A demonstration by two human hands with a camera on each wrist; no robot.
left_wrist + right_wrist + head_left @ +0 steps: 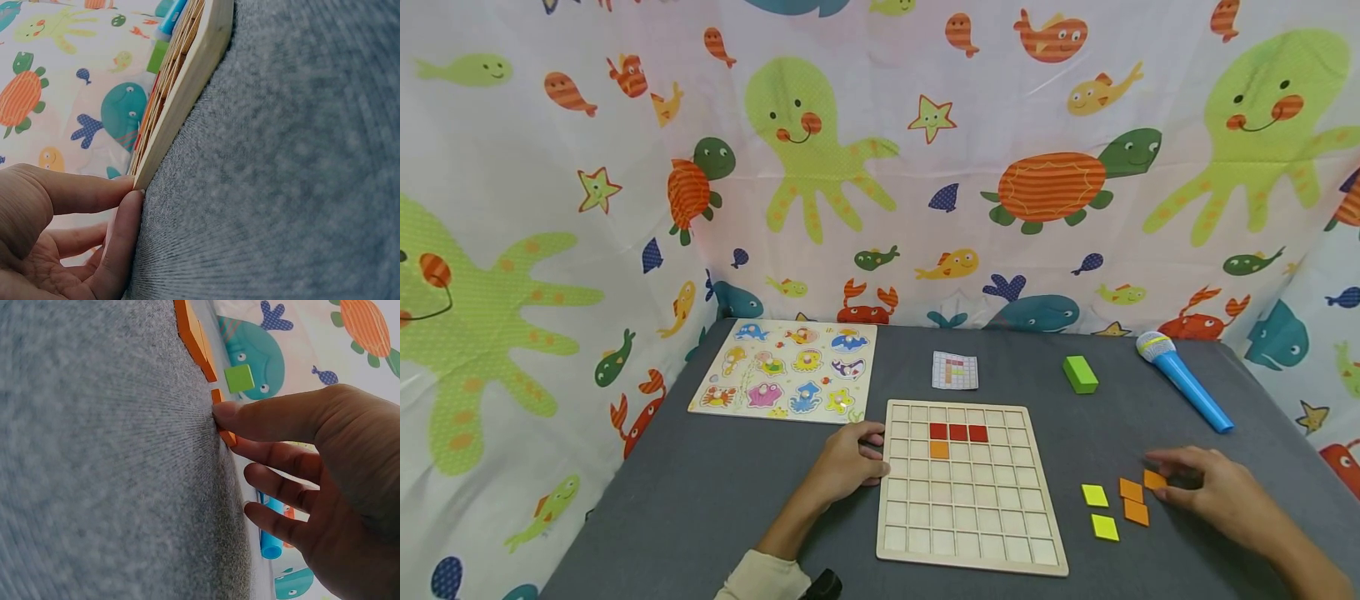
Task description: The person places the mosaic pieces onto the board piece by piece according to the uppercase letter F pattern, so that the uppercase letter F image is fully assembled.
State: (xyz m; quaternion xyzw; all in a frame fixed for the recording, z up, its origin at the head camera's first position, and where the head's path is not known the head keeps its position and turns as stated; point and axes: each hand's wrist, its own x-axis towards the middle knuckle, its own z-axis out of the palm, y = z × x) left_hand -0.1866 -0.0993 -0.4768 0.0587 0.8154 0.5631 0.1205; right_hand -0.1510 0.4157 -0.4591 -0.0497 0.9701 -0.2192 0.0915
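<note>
A wooden grid board (pixel 966 558) lies flat on the table. Three red tiles (pixel 958 432) form a row in its upper part, and an orange tile (pixel 939 450) sits under the leftmost one. My left hand (pixel 838 467) holds the board's left edge with thumb and fingers; the left wrist view shows the thumb (pixel 94 192) on that edge. To the right of the board, my right hand (pixel 1221 496) pinches a loose orange tile (pixel 227 437) at the table surface between thumb and index finger. Two more orange tiles (pixel 1136 512) and two yellow tiles (pixel 1105 527) lie beside it.
Behind the board lies a small card (pixel 955 371) with a coloured grid pattern. A sea-animal peg puzzle (pixel 782 371) is at the back left. A green block (pixel 1080 375) and a blue toy microphone (pixel 1191 387) lie at the back right. Patterned cloth (pixel 880 167) encloses the table.
</note>
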